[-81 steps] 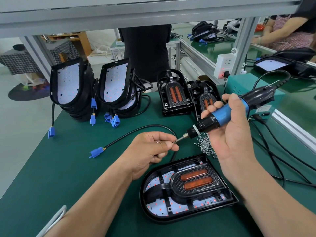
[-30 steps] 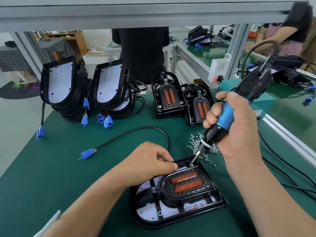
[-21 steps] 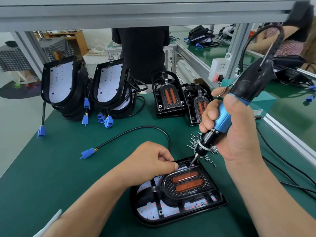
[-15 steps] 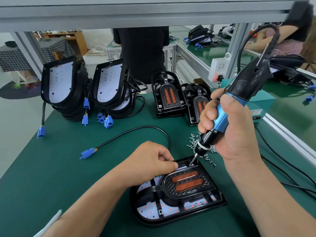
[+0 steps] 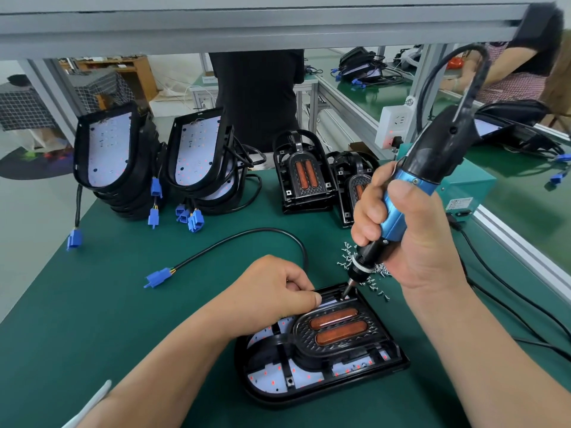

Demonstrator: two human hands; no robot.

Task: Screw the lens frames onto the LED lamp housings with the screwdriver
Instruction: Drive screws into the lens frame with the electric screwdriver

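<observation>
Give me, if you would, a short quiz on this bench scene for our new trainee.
1. True or false: the screwdriver tip touches the near edge of the lamp housing.
2. Where do the loose screws lie? A) beside the left forearm B) beyond the housing, by the right hand C) in a tray
3. Fill in: the ___ hand grips the screwdriver.
Key: 1 false, it meets the far edge; 2 B; 3 right.

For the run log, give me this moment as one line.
right hand: grips screwdriver, bit on frame's far edge | left hand: holds lamp edge | screws: loose pile beside bit
</observation>
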